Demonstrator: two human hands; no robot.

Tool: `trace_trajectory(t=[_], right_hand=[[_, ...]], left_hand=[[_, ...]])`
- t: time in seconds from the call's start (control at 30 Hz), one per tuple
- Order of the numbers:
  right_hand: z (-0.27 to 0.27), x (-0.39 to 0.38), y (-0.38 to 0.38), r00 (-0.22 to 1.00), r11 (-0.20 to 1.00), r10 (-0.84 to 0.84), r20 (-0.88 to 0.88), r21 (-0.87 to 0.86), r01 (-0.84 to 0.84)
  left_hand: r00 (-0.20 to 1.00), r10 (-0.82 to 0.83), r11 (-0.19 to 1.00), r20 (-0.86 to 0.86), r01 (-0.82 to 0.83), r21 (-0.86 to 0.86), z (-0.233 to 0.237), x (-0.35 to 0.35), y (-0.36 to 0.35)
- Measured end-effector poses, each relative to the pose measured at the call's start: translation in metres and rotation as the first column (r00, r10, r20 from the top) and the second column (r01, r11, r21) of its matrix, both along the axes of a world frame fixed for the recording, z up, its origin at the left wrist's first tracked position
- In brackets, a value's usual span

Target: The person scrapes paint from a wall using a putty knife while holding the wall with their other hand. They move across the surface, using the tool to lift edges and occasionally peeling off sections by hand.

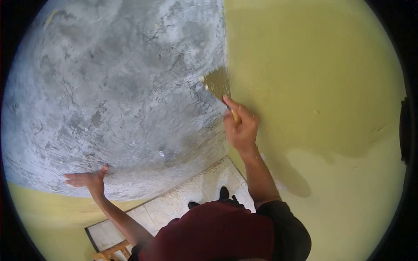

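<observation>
My right hand (pixel 242 128) is wrapped round the wooden handle of a scraper (pixel 217 83), just beside the corner where two walls meet. The scraper's wide blade points up and left over the grey, scraped wall (pixel 126 87), close to the edge of the yellow-green wall (pixel 313 78). Light bits sit at the blade's left corner. Lower left, my left hand (pixel 89 179) rests against the grey wall with its fingers spread and nothing in it.
Below is a tiled floor (pixel 174 204) with pale debris along the wall's foot. My dark shoes (pixel 224 192) stand on it. A wooden object (pixel 114 251) with slats is at the bottom left. A dark object (pixel 405 130) shows at the right edge.
</observation>
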State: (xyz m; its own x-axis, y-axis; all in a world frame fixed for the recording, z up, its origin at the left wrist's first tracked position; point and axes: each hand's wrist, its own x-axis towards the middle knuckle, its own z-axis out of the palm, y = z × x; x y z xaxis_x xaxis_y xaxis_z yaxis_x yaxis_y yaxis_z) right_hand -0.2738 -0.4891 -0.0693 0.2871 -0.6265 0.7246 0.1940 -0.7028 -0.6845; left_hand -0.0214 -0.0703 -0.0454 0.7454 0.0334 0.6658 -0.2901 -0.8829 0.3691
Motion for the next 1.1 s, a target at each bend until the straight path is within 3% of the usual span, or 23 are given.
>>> trace_trajectory(t=[0.07,0.17,0.27,0.4,0.5,0.6,0.67,0.8,0.87,0.9,0.97,1.1], right_hand=[[-0.025,-0.002,0.004,1.000,1.000,-0.005,-0.009,0.002,0.005],[0.002,0.004,0.002,1.000,0.997,-0.009,-0.008,0.072,0.010],[0.017,0.013,-0.005,1.000,1.000,-0.003,0.006,0.025,0.003],[-0.025,-0.002,0.003,0.998,0.999,-0.003,-0.068,0.032,0.005],[-0.031,-0.005,0.013,0.997,0.978,0.033,-0.076,0.206,-0.017],[-0.030,0.000,0.009,0.996,0.985,-0.008,-0.094,0.169,0.024],[-0.038,0.001,0.004,0.995,0.995,-0.095,-0.017,-0.046,0.094],[-0.045,-0.002,0.008,0.996,0.997,-0.061,-0.072,-0.041,0.058],[-0.035,0.005,0.004,0.991,0.982,-0.130,0.000,-0.139,0.129],[-0.025,0.007,0.001,0.992,0.983,-0.127,-0.008,-0.138,0.124],[-0.006,0.009,-0.002,0.996,0.996,-0.083,-0.031,0.034,0.084],[-0.038,0.014,0.005,0.996,0.994,-0.091,0.016,-0.055,0.092]], left_hand=[[0.999,-0.041,0.999,0.024,0.041,-0.003,-0.001,0.001,0.001],[1.000,-0.017,1.000,0.020,0.016,0.013,-0.002,0.001,-0.001],[1.000,-0.007,1.000,0.022,0.006,0.026,-0.008,0.004,0.004],[0.997,-0.005,1.000,0.074,0.003,0.027,0.000,0.010,0.001],[0.999,-0.022,0.999,0.050,0.020,0.037,0.001,-0.002,-0.001],[0.999,-0.041,0.999,0.032,0.040,0.015,-0.006,0.005,0.007],[0.999,-0.027,0.999,0.042,0.026,0.020,-0.009,0.007,0.008],[0.997,-0.025,0.999,0.074,0.023,0.035,-0.010,0.009,0.008],[0.997,-0.024,0.999,0.072,0.021,0.040,-0.010,0.009,0.009],[0.997,-0.027,0.999,0.074,0.024,0.044,-0.009,0.009,0.009],[0.999,-0.018,1.000,0.032,0.018,0.014,-0.009,0.003,0.005],[0.999,-0.033,0.999,0.033,0.034,-0.011,-0.001,0.001,0.001]])
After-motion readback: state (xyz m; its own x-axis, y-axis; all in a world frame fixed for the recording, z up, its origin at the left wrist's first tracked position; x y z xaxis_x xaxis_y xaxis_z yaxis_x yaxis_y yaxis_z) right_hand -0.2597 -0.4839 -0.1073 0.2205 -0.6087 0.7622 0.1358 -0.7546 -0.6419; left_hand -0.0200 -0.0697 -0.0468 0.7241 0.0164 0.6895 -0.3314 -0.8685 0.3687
